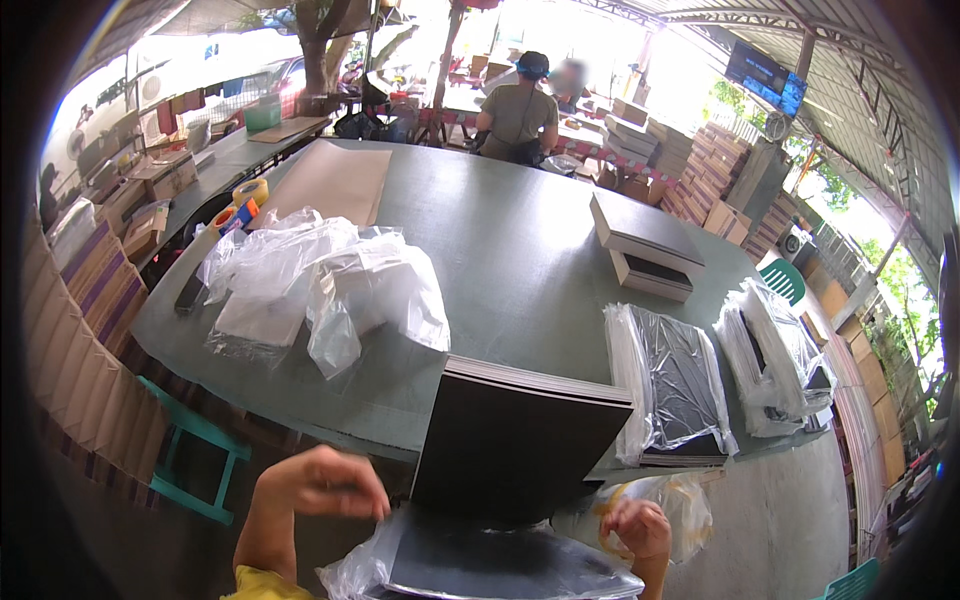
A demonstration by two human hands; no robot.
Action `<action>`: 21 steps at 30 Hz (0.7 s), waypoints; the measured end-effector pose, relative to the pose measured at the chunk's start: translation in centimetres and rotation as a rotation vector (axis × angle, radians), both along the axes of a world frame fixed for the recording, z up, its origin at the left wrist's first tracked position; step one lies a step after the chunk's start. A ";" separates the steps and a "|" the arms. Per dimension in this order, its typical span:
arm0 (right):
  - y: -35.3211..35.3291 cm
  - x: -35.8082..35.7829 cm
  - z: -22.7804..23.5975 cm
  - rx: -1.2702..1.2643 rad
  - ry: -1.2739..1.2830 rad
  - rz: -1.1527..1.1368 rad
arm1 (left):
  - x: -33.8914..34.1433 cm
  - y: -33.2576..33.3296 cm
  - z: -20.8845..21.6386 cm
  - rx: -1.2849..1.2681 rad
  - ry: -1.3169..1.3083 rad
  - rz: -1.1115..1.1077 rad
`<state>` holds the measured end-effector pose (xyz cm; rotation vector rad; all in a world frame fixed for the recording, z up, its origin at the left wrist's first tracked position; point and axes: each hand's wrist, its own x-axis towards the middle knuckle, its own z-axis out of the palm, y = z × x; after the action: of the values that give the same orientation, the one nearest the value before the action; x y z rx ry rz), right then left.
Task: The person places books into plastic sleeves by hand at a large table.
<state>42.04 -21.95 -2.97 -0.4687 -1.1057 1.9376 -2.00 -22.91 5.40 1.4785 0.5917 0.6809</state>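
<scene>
Bundle [680,375] and second bundle [757,365], table [500,250] right, are sheathed in plastic; pale-edged boxes [648,235] beyond are left bare. By the near edge, black board stack [520,430] is seen unwrapped, plastic-covered panel [490,565] below. Left hand [328,485] loosely curled, nothing seen held; right hand [637,528] bent, grip cannot be told.

1. And here's the broad grey-green table [500,250]; brown paper [335,180] lies over its far left part, a yellow tape roll [251,192] by its left edge;
2. off its near left side, a teal stool [200,424];
3. beyond its far edge, a capped person [517,115], back turned;
4. past its far right corner, stacked brown boxes [712,165]; high beyond, a lit screen [765,77];
5. by its right edge, a green chair [783,281].
</scene>
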 end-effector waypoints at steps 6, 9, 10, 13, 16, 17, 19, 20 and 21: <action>0.0 -8.3 0.5 0.238 -0.443 0.829 | 7.3 -0.6 -5.9 -0.227 0.060 -0.553; -0.6 -8.3 -5.6 0.082 -0.633 0.727 | 7.5 -0.2 -11.1 -0.172 0.366 -0.357; -0.3 -8.1 -6.8 0.053 -0.673 0.726 | 7.1 -0.2 -11.7 -0.138 0.437 -0.286; 0.3 -7.1 -11.3 0.011 -0.807 0.669 | 4.0 1.6 -9.4 -0.068 0.609 -0.304; 0.5 -5.2 -19.2 0.080 -0.991 0.534 | 0.5 5.8 -4.0 0.108 0.669 -0.071; 0.7 -4.5 -21.7 0.103 -1.053 0.499 | -0.2 6.9 -2.3 0.192 0.655 0.147; 1.1 -5.3 -21.9 0.187 -1.149 0.382 | -2.1 9.0 -0.9 0.154 0.496 0.476; 1.1 -5.9 -21.1 0.233 -1.184 0.284 | -3.3 10.4 -1.1 0.250 0.542 0.582; 0.9 -6.4 -20.2 0.273 -1.217 0.182 | -4.2 11.9 -1.6 0.348 0.586 0.680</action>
<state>35.65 -21.00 -23.20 -1.5263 -2.1636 1.5172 -6.24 -10.98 3.83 1.8208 1.5333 0.8986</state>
